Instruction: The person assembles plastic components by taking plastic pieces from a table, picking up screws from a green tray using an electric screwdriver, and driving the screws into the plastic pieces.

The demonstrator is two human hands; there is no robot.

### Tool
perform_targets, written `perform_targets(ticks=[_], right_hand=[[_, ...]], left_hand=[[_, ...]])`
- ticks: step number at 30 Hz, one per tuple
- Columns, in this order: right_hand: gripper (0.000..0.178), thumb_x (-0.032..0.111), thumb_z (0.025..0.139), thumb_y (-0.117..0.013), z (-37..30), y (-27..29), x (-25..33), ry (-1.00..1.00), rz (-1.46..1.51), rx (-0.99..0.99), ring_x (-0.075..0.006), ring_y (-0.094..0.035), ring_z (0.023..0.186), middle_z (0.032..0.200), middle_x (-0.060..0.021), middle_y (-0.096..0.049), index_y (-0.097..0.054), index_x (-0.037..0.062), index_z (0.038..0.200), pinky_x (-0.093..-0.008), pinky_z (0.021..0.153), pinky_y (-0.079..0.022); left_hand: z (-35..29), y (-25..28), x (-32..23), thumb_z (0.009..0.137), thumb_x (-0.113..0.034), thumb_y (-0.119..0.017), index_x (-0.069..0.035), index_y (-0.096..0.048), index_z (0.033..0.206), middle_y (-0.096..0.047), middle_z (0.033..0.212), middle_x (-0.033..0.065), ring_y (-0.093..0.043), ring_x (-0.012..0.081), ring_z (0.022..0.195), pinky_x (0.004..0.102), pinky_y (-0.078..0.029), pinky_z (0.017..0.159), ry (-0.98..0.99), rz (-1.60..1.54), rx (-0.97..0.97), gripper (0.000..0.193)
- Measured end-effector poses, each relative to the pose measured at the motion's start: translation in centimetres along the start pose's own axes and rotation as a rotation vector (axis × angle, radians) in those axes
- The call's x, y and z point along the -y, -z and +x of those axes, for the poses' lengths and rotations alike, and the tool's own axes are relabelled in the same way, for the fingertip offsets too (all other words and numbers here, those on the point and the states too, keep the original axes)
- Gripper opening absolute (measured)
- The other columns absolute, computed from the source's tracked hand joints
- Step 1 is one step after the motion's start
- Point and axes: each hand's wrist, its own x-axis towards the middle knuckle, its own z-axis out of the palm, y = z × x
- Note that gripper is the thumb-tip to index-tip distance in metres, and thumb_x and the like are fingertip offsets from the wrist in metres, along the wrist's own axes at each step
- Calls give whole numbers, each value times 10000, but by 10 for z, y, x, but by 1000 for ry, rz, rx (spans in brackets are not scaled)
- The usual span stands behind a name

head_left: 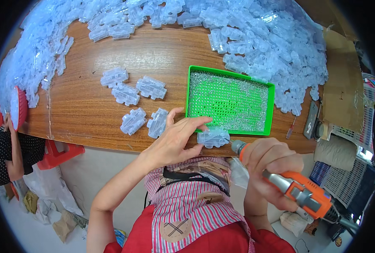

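A clear plastic housing (213,138) lies at the table's near edge, just below a green tray (272,110) of small metal screws. My left hand (175,137) grips the housing's left end, with its thumb on the near side and fingers bent over by the tray's rim. In my right hand (272,170) is an orange and grey electric screwdriver (307,194), tilted, its bit reaching the housing's right end. A few similar clear housings (151,87) rest on the table to the left of the tray.
Large heaps of clear plastic parts (255,46) line the far side and left of the table (111,55). A small screwdriver (291,128) lies right of the tray, near a cardboard sheet (343,80). At the left, another person's arm (15,152) is beside a red basket (21,109).
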Motion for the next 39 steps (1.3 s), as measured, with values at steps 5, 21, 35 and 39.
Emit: perform_targets(ticks=[5,21,35,39], right_hand=[[681,693,777,-587,-9,-2,-10,-40,2,52,-177,-490,482,577,-47,-479,-485,31,898,-322,447,-451],[676,656,706,-677,-12,-10,-13,-110,68,18,-219,-566,571,624,-65,-543,-569,19,902,-340,542,-488],[619,606,781,-656,-1,-11,-5,-121,148,-73,-203,-529,563,659,-62,-530,-493,23,909,-364,523,-481],[659,664,838,-524,25,5,-8,-103,248,-144,-196,-511,565,641,-62,-499,-468,23,979,-340,494,-458]], left_hand=[[-4,-3,2,729,-84,-685,-115,-417,1338,-627,1038,43,-579,173,1070,486,-158,1093,-4,5,-22,666],[-4,-4,2,705,-76,-706,-120,-441,1328,-628,1051,40,-589,167,1048,494,-168,1119,-45,39,-37,679],[-5,-2,1,687,-9,-695,-73,-464,1295,-609,1033,76,-594,232,1036,564,-190,1131,-74,-11,-89,653],[-5,11,-10,697,-49,-723,-44,-492,1252,-607,1078,111,-607,234,1037,457,-328,1095,-2,-70,-95,601]])
